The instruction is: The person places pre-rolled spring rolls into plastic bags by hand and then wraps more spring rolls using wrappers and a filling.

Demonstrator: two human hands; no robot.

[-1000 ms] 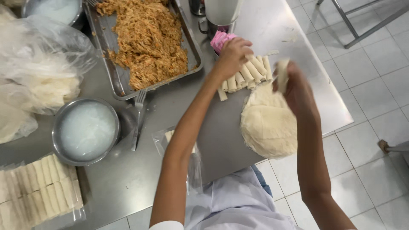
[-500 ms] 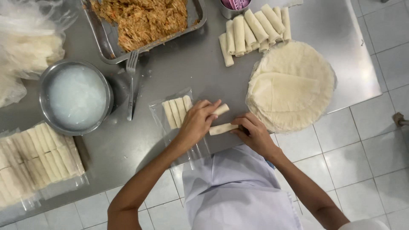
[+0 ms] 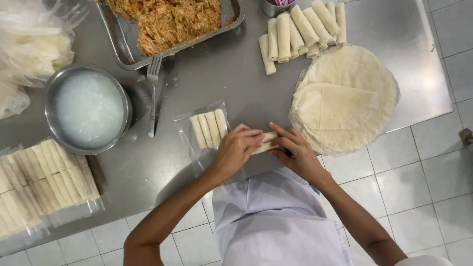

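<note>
My left hand (image 3: pixel 236 150) and my right hand (image 3: pixel 294 150) both grip one pale spring roll (image 3: pixel 266 142) near the front edge of the steel table (image 3: pixel 231 74). Just left of it lies a clear plastic bag (image 3: pixel 197 143) with three rolls (image 3: pixel 209 129) side by side in it. My left hand rests on the bag's near end. A stack of round thin wrappers (image 3: pixel 345 98), the top one folded, lies right of my right hand. Several finished rolls (image 3: pixel 298 29) are piled at the back.
A metal tray of shredded orange filling (image 3: pixel 170 22) stands at the back, a fork (image 3: pixel 152 93) beside it. A steel bowl of white liquid (image 3: pixel 88 108) sits left. Packed bags of rolls (image 3: pixel 39 182) lie at the left edge. Tiled floor lies to the right.
Both hands came back from the pile of rolls at the back. They now hold one roll together, closer than half a second ago, at the open end of the bag.
</note>
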